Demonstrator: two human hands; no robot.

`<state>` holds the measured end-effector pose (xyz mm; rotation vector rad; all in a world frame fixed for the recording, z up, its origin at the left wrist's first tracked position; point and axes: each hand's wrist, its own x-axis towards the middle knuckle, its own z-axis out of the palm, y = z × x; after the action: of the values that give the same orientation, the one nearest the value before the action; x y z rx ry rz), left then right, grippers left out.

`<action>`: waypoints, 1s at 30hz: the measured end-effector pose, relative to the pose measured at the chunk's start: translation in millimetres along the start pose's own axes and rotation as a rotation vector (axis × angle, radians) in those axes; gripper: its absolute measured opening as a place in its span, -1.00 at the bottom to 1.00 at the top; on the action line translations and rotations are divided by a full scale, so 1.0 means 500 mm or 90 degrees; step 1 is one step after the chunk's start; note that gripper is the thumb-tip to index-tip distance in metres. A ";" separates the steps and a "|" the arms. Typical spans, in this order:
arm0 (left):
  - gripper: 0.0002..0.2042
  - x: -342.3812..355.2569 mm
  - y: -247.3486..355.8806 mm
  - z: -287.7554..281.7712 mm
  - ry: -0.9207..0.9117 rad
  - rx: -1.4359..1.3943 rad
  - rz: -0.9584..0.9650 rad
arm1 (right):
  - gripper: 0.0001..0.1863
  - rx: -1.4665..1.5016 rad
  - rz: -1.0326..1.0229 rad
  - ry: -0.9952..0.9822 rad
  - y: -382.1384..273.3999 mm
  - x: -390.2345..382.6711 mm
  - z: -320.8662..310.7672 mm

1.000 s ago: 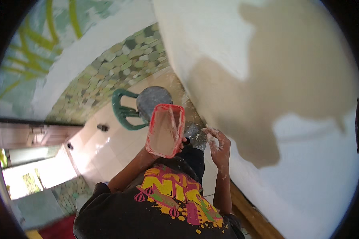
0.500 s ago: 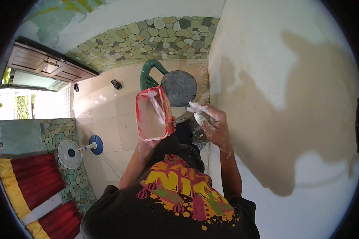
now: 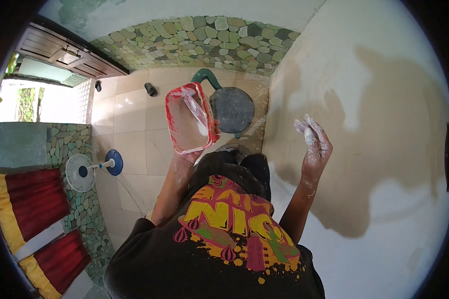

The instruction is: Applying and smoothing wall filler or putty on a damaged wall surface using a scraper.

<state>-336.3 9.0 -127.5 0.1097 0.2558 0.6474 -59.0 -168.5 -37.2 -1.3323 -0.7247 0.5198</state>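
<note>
Above the tiled floor, the left hand grips a red tub from below; white paste coats its inside. Off to the right, well apart from the tub, the right hand is raised near the wall, its paste-smeared fingers pinched on a small white lump. A fan stands on the floor, and a dark round-seated chair sits just behind the tub.

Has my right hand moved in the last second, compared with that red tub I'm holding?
Yes. The right hand, smeared with white paste, was close beside the red tub; now it is out to the right, against the wall.
</note>
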 end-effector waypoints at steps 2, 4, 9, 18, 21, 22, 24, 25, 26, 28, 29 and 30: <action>-0.44 0.009 0.020 -0.007 0.002 0.028 0.021 | -0.66 0.002 -0.010 -0.003 0.014 0.011 0.005; -0.43 0.015 0.034 -0.008 -0.006 0.061 0.058 | -0.65 -0.038 0.042 -0.003 0.022 0.017 0.009; -0.44 0.058 0.053 -0.013 0.053 0.058 0.078 | -0.65 -0.068 0.110 -0.005 0.046 0.054 0.010; -0.42 0.333 0.102 -0.033 -0.016 0.046 0.040 | -0.63 -0.094 0.104 -0.069 0.053 0.335 0.050; -0.45 0.413 0.142 0.038 -0.057 0.020 0.029 | -0.62 -0.145 0.041 -0.033 0.034 0.424 0.039; -0.45 0.452 0.161 0.061 -0.062 0.022 0.014 | -0.61 -0.192 -0.020 -0.023 0.007 0.461 0.034; -0.46 0.518 0.195 0.102 -0.083 0.024 -0.007 | -0.62 -0.193 -0.037 0.031 -0.034 0.511 0.020; -0.46 0.549 0.203 0.153 -0.091 0.029 -0.018 | -0.64 -0.315 -0.058 0.131 -0.064 0.532 -0.015; -0.48 0.581 0.197 0.208 -0.003 0.019 0.022 | -0.66 -0.450 -0.074 0.243 -0.089 0.541 -0.059; -0.49 0.634 0.175 0.311 0.159 0.009 0.095 | -0.69 -0.410 -0.026 0.335 -0.129 0.538 -0.145; -0.56 0.663 0.201 0.303 -0.030 0.118 0.019 | -0.71 -0.349 0.016 0.402 -0.139 0.531 -0.178; -0.62 0.700 0.239 0.279 -0.229 0.222 -0.048 | -0.71 -0.357 -0.012 0.439 -0.134 0.536 -0.202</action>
<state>-99.4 313.8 -42.1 0.5440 0.0222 0.4920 193.0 -58.2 67.6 -1.8782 -0.3041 -0.1938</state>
